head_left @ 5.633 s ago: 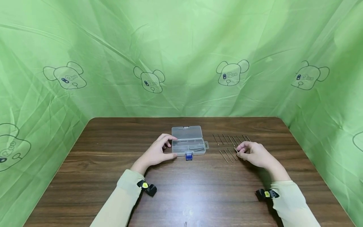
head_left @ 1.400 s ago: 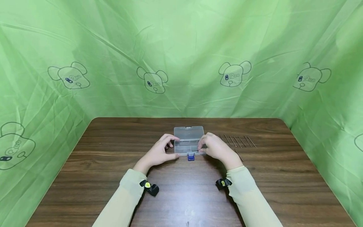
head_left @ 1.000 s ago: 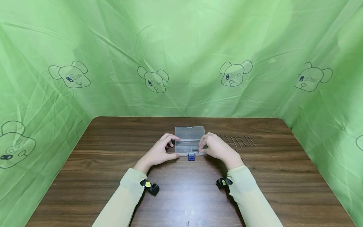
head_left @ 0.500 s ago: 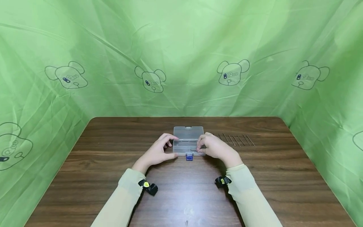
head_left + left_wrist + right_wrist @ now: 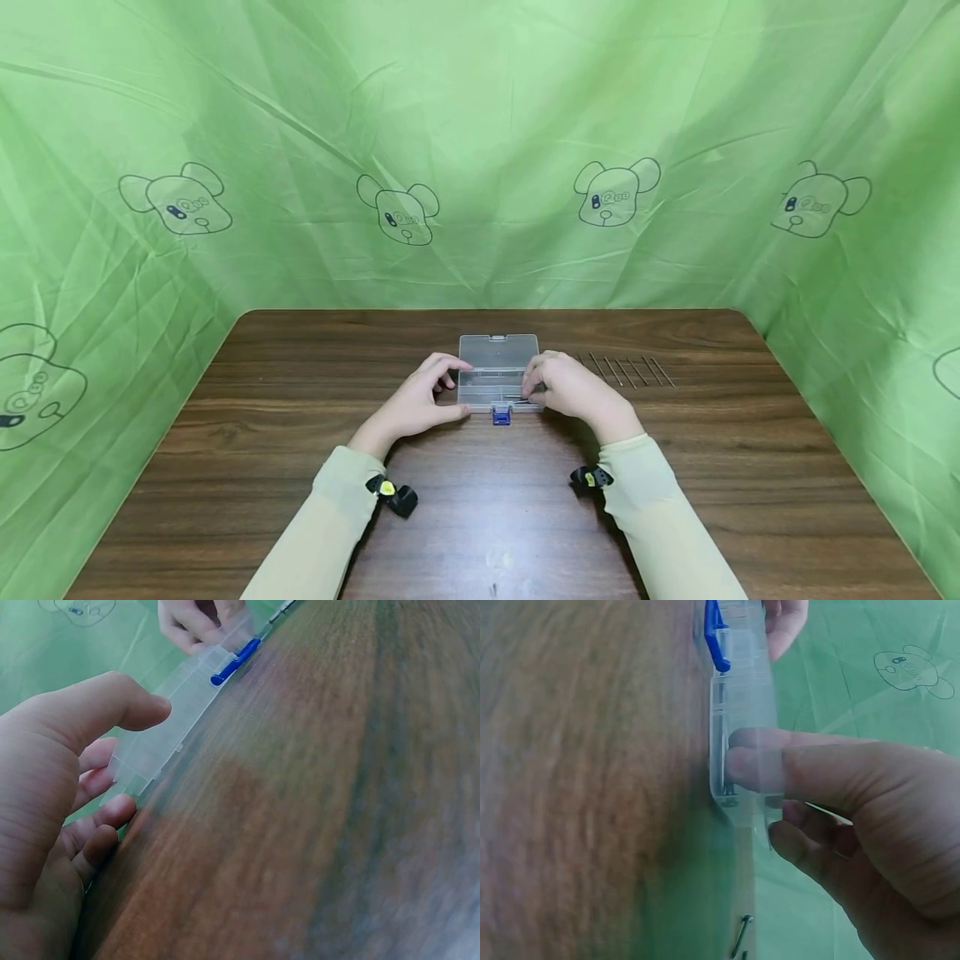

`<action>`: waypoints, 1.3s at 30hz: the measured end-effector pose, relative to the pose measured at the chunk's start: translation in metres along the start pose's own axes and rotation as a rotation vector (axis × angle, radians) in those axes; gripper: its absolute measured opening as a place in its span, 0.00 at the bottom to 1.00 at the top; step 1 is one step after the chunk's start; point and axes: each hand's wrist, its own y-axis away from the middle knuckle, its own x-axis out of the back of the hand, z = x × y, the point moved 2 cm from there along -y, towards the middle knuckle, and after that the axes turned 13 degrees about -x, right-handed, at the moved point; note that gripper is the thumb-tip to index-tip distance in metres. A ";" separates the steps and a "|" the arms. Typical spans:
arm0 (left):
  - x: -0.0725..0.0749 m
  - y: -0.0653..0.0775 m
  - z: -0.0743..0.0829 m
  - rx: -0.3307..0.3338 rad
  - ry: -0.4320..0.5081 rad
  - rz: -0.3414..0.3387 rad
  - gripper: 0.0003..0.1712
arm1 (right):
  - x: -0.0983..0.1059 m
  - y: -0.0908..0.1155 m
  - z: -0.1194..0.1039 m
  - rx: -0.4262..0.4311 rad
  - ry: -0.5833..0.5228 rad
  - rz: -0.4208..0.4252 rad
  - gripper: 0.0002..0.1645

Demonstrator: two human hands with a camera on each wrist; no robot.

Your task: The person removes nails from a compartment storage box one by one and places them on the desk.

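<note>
A clear plastic compartment box (image 5: 480,393) stands with its lid (image 5: 498,350) raised at the back and a blue latch (image 5: 501,415) at its front. My left hand (image 5: 420,398) holds the box's left end, thumb at the front and fingers behind. Thumb and forefinger of my right hand (image 5: 570,387) reach into the front right compartment and pinch a thin metal nail (image 5: 726,742), partly hidden by the fingertips. Beside it lie other thin nails. Through the clear wall in the right wrist view, the right hand's fingertips (image 5: 742,761) show low in the compartment.
Several nails (image 5: 630,372) lie slanted in a row on the brown wooden table (image 5: 480,517), right of the box. The leftmost are partly covered by the right hand. A green curtain (image 5: 480,250) rises behind the table and along both sides.
Since the oldest frame, my right hand has moved left from the nails into the box, and the near row is no longer visible. Lately its fingertips have barely shifted; my left hand keeps its hold.
</note>
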 end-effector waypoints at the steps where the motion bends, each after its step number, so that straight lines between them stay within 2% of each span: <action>1: 0.000 0.000 0.000 0.000 -0.001 0.000 0.37 | -0.001 0.000 0.001 -0.006 0.000 0.004 0.05; 16: 0.000 0.000 0.002 -0.004 -0.009 0.001 0.37 | -0.003 0.000 0.001 -0.045 -0.009 0.000 0.08; 28: 0.001 -0.001 0.001 -0.003 -0.004 0.005 0.37 | -0.003 0.001 -0.001 -0.017 0.005 -0.010 0.05; 34: 0.001 -0.001 0.002 0.002 -0.003 0.000 0.37 | 0.002 0.003 0.001 -0.014 -0.031 -0.049 0.03; 39: 0.001 -0.001 0.002 0.009 0.001 -0.007 0.37 | 0.003 0.003 0.008 -0.029 -0.114 -0.074 0.03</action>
